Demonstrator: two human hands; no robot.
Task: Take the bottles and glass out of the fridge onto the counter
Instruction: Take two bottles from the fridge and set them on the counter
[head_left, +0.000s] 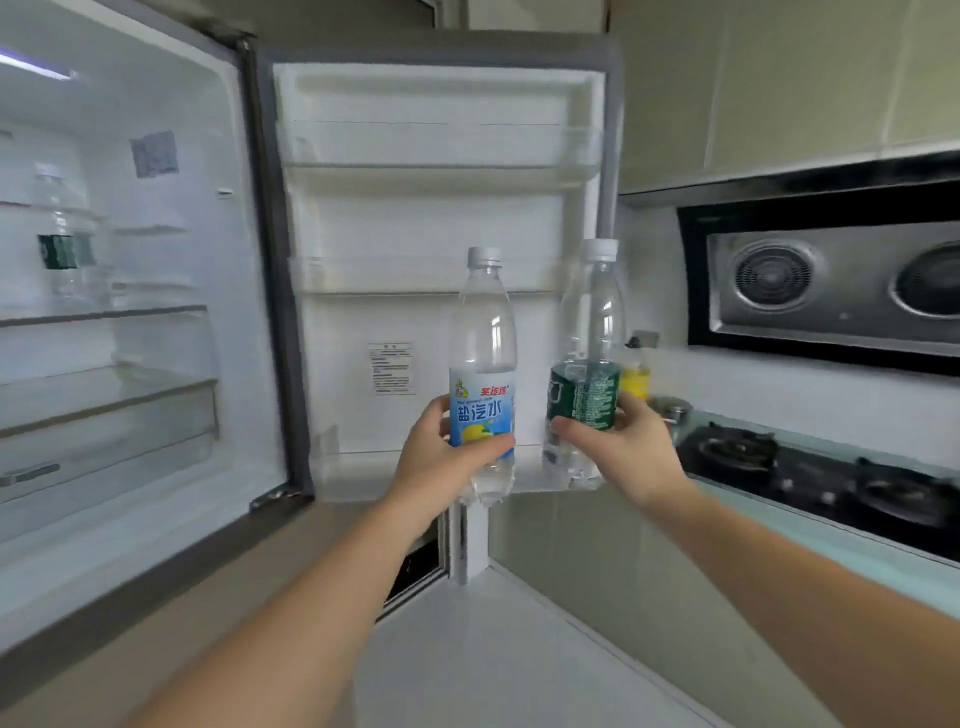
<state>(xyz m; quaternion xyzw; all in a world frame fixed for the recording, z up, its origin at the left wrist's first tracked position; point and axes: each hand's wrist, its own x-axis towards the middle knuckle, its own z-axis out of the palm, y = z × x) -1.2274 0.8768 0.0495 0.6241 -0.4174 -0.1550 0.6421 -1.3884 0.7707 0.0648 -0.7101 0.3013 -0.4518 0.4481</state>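
My left hand grips a clear bottle with a blue and yellow label, upright in front of the open fridge door. Beside it, my right hand grips a clear bottle with a green label, also upright and near the door's lowest shelf. Both have white caps. Another green-labelled bottle stands on an upper shelf inside the fridge, at the far left. A clear glass seems to stand next to it, though it is blurred.
The counter runs along the right with a black gas hob on it and a range hood above. A yellow bottle and a small metal pot stand at the counter's near end.
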